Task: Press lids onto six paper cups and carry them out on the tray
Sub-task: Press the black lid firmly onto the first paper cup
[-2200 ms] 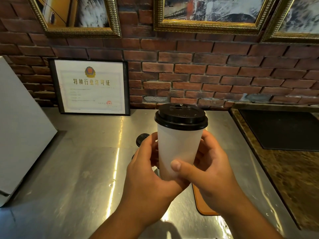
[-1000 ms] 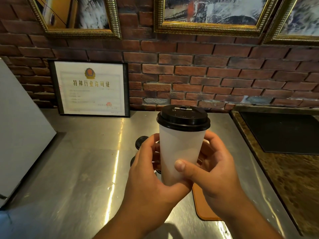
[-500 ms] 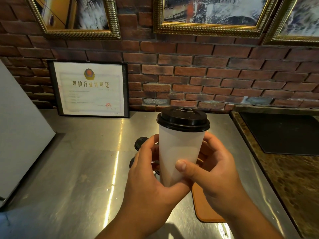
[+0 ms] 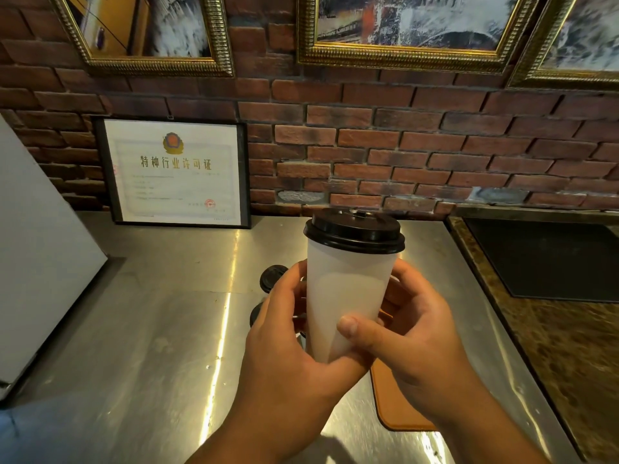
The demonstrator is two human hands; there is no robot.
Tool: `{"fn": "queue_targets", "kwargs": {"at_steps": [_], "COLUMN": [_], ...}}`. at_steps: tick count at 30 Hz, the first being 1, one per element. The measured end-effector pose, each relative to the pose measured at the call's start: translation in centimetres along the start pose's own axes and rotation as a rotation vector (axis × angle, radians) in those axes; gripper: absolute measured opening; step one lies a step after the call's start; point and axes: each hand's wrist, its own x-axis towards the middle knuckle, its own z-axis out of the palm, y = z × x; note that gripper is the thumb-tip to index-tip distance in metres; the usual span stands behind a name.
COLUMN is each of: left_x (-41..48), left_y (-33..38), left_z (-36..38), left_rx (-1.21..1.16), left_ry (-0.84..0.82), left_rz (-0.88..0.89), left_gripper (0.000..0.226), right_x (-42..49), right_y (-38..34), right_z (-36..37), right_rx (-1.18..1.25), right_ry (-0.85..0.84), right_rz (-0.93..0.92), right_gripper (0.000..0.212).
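Note:
A white paper cup [image 4: 346, 283] with a black lid [image 4: 354, 231] seated on its rim is held upright above the steel counter [image 4: 150, 346]. My left hand [image 4: 288, 333] grips the cup's lower left side. My right hand [image 4: 407, 333] wraps the lower right side, thumb across the front. Behind my left hand, two more black lids [image 4: 272, 276] show partly; whatever is under them is hidden. A brown tray [image 4: 398, 410] lies on the counter beneath my right hand, mostly covered.
A framed certificate [image 4: 174, 170] leans against the brick wall at the back left. A white appliance [image 4: 37, 256] stands at the left edge. A brown stone counter with a black inset panel [image 4: 549, 256] adjoins on the right.
Both hands have kept their grip on the lidded cup. The cup has sunk slightly and shifted a little to the right in the view.

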Motion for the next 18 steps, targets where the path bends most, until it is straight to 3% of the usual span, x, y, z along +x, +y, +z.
{"fn": "queue_targets", "kwargs": {"at_steps": [18], "left_x": [-0.59], "left_y": [0.25], "left_z": [-0.17], "left_rx": [0.035], "left_ry": [-0.018], "left_rz": [0.038], "left_gripper": [0.093], "right_x": [-0.77], "right_y": [0.45], "right_z": [0.11], "right_rx": [0.012], "right_ry": [0.048], "right_rz": [-0.040], "right_gripper": [0.082]}}
